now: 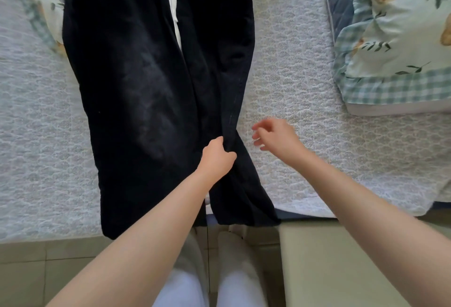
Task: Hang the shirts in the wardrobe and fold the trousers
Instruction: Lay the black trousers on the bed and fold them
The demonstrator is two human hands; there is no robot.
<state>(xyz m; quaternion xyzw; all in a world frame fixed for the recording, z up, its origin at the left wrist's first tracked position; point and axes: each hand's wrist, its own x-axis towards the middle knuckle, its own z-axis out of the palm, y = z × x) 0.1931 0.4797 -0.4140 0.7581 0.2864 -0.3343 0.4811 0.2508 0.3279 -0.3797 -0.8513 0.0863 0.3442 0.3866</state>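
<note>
The left hand (pixel 217 158) has its fingers curled into a pinch on a fold of dark cloth, low on the right-hand leg of the trousers (pixel 136 87), near the bed's near edge; the right hand (pixel 275 138) hovers just beside that same leg, over the bedspread (pixel 317 101), fingers loosely spread and holding nothing, somewhat blurred.

The dark drawstring trousers lie flat and lengthwise on the bed, waist toward the far side, hems at the near edge and slightly over it; the two legs lie side by side, the right one narrowed and creased where the left hand gathers it. A white drawstring (pixel 174 14) trails down the middle from the waist.

The cloth looks soft, thick and limp; it should be light, should not slip much on the textured cover, and will sag and bunch wherever it is lifted by one point only. The better hold is likely at both ends of an edge: one hand at the hem, the other further up the outer seam, to carry one leg over the other without dragging.

A floral pillow (pixel 402 38) sits toward the bed's far right corner; another patterned cushion (pixel 46 1) lies at the far left.
</note>
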